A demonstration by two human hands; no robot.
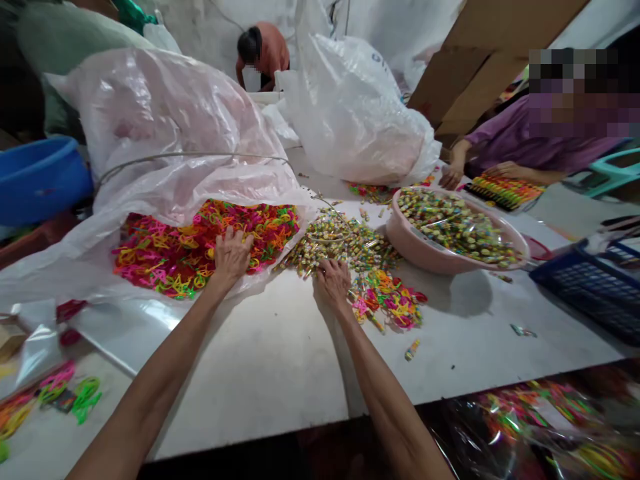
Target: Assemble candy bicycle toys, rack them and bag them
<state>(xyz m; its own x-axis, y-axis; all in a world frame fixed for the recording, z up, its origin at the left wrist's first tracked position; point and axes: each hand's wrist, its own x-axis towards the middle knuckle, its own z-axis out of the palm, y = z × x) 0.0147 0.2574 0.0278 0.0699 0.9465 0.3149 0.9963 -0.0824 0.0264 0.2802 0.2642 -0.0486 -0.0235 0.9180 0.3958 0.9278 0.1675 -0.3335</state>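
Observation:
My left hand (233, 255) lies with fingers spread on a heap of bright plastic pieces (165, 250), pink, orange, yellow and green, in the mouth of a large translucent plastic sack (170, 113). At the near edge of a pile of small patterned tube-shaped pieces (345, 237), my right hand (335, 279) touches them, fingers slightly bent and apart; its fingertips are partly hidden. Just right of that hand sits a smaller heap of coloured plastic pieces (395, 300). A single tube-shaped piece (412, 349) rests nearer me on the white table (270, 360).
A pink basin (430, 247) full of similar tubes stands right, before a blue crate (590, 287). Another white sack (360, 113) is behind. At the right, a person in a purple top (545, 133) handles a row of coloured pieces. Another person (273, 50) bends at the back.

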